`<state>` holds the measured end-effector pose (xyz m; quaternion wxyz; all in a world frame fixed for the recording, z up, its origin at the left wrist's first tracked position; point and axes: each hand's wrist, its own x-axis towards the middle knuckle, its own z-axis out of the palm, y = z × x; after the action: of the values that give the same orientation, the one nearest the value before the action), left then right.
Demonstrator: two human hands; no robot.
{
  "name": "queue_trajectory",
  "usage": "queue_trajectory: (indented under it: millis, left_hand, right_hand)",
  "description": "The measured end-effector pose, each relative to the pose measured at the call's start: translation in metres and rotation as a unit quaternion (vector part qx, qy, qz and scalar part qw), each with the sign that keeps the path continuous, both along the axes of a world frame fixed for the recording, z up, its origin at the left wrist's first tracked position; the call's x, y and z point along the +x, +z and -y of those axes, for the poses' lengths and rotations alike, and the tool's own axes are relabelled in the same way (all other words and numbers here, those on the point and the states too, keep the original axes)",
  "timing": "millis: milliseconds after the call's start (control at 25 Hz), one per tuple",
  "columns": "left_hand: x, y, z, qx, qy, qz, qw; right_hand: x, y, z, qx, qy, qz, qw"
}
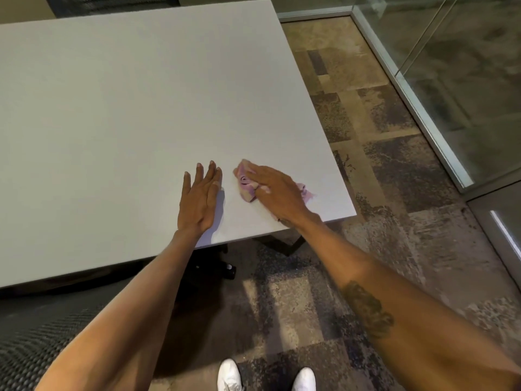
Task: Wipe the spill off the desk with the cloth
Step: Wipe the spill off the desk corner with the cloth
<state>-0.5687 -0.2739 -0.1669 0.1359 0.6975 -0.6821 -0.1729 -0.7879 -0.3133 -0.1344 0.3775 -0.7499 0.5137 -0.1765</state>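
Note:
A crumpled pink cloth [244,182] lies on the pale grey desk [127,108] near its front right corner. My right hand [277,193] presses flat on top of the cloth, covering its middle, with pink ends showing on both sides. Just left of the cloth, my left hand [201,197] rests palm down on the desk with fingers spread, holding nothing. I cannot make out any spill on the desk surface.
The desk's right edge [324,131] drops to patterned carpet [394,193]. A glass partition with a metal base rail [423,114] runs along the right. A mesh chair [33,348] sits at lower left, and my white shoes [267,376] stand below the desk's front edge.

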Motion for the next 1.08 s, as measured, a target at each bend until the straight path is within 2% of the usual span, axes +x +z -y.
queue_trajectory:
  millis: [160, 320, 400, 560, 640, 720, 1080]
  left_hand:
    - [0.007, 0.004, -0.011, -0.008, -0.043, -0.021, 0.999]
    - [0.007, 0.001, -0.033, -0.005, 0.002, 0.106, 0.994]
    - [0.005, 0.001, -0.052, -0.012, 0.028, 0.097, 0.995]
    - [0.005, 0.000, -0.071, -0.006, 0.035, 0.033, 0.999]
    - [0.004, -0.002, -0.071, -0.011, 0.043, 0.018, 0.999]
    - [0.006, -0.007, -0.069, -0.018, 0.047, 0.027, 0.998]
    - [0.009, -0.009, -0.065, -0.005, 0.055, 0.007, 0.998]
  right_hand:
    - [0.002, -0.004, -0.037, -0.008, 0.082, -0.012, 0.997]
    - [-0.038, 0.003, -0.059, -0.010, 0.139, -0.022, 0.990]
    - [-0.071, 0.008, -0.060, -0.014, 0.118, -0.026, 0.993]
    - [-0.113, 0.013, -0.045, -0.015, -0.020, -0.010, 1.000]
    - [-0.098, 0.012, -0.039, -0.009, -0.085, -0.002, 0.996]
    - [-0.074, 0.010, -0.036, -0.001, -0.108, 0.000, 0.994]
    - [0.020, 0.007, -0.055, 0.013, 0.024, 0.000, 1.000]
